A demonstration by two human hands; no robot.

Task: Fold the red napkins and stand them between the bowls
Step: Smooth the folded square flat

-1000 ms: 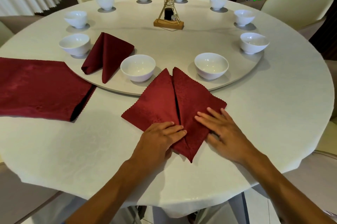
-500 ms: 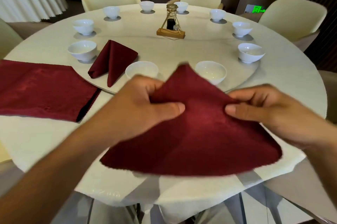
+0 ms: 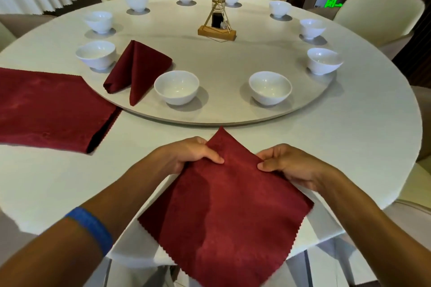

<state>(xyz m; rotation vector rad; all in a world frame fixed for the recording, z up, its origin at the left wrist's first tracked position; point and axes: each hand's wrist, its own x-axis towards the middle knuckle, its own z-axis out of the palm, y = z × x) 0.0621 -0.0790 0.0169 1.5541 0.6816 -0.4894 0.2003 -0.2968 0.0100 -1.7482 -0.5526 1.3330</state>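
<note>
- Left hand (image 3: 191, 156) and right hand (image 3: 289, 165): each pinches an upper edge of the red napkin (image 3: 224, 212).
- Napkin: overhangs the surface's (image 3: 349, 146) near edge.

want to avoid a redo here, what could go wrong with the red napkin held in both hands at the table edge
1. The dark red cloth napkin hangs past the rim of the round white table, pinched only near its top by the left hand and right hand; its folds could fall open.
2. Carrying it forward could knock the two nearest white ceramic bowls.
</note>
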